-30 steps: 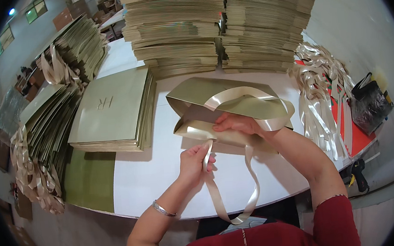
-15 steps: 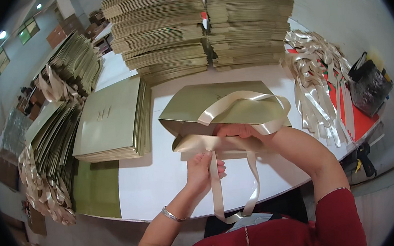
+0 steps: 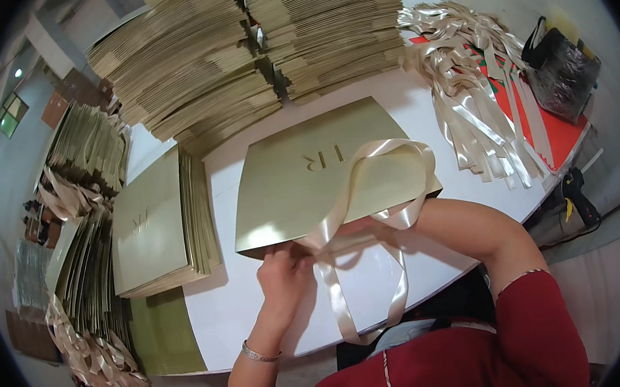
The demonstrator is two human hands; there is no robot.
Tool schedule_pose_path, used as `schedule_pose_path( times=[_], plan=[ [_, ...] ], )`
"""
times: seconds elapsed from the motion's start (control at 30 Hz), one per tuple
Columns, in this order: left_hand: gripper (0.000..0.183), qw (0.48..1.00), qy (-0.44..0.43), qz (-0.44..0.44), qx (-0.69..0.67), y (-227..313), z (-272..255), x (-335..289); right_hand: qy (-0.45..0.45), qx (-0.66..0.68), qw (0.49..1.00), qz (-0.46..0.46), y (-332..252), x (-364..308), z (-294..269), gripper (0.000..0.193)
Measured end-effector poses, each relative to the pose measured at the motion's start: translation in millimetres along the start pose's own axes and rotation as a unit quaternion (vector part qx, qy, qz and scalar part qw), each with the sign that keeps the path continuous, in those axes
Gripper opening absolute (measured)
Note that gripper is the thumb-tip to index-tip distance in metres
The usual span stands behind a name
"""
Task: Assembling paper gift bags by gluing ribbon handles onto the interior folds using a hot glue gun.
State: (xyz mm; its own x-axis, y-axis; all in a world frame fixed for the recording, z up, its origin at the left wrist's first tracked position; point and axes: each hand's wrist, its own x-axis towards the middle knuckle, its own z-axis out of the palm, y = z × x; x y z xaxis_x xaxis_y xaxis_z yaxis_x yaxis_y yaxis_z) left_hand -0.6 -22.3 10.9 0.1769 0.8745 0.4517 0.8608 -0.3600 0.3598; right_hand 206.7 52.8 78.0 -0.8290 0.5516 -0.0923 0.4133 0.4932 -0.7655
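Observation:
A gold-green paper bag [image 3: 301, 172] lies on the white table before me, its mouth toward me. One cream ribbon handle [image 3: 429, 164] loops over its upper panel; a second ribbon handle [image 3: 340, 305] hangs down over the table's front edge. At the left part of the mouth, my left hand [image 3: 284, 277] has its fingers curled around the bag's edge, fingertips partly hidden. My right hand [image 3: 386, 220] reaches into the mouth from the right, under the upper panel. Panel and ribbon cover most of its fingers, so their grip does not show.
Tall stacks of flat bags [image 3: 188, 64] stand at the back. To the left are a lower bag pile [image 3: 150, 222] and ribboned bags [image 3: 89, 279]. Loose cream ribbons [image 3: 475, 105] lie on a red sheet [image 3: 552, 135] at right, near a black-wrapped bundle [image 3: 565, 72] and a glue gun [image 3: 576, 200].
The bag's upper panel has come down toward me and now shows its front more fully. My left hand has moved left from the hanging ribbon to the bag's edge. The view has tilted.

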Motion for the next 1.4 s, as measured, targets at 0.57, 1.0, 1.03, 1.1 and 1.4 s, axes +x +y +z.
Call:
schedule_pose_path(
  times=[0.57, 1.0, 1.03, 1.1, 1.4],
  plan=[
    [0.028, 0.979, -0.083, 0.187, 0.025, 4.9, 1.8, 1.2, 0.109, -0.656, 0.736, -0.123, 90.7, -106.5, -34.9, 0.019],
    [0.02, 0.986, -0.053, 0.145, -0.063, 2.7, 21.7, 2.2, 0.177, 0.161, 0.969, -0.063, -26.2, -20.2, -138.3, 0.06],
    [0.021, 0.985, -0.055, 0.144, -0.072, 2.3, 21.6, 1.3, 0.208, 0.152, 0.966, 0.021, -23.7, -1.7, -165.6, 0.052],
    [0.019, 0.986, -0.051, 0.141, -0.075, 2.6, 20.0, 0.9, 0.197, 0.116, 0.962, 0.148, -10.8, 35.5, -211.2, 0.038],
    [0.02, 0.984, 0.026, 0.159, -0.073, 4.2, 18.3, 6.1, 0.385, -0.067, 0.921, -0.004, 25.1, 23.7, -158.5, 0.026]
  ],
)
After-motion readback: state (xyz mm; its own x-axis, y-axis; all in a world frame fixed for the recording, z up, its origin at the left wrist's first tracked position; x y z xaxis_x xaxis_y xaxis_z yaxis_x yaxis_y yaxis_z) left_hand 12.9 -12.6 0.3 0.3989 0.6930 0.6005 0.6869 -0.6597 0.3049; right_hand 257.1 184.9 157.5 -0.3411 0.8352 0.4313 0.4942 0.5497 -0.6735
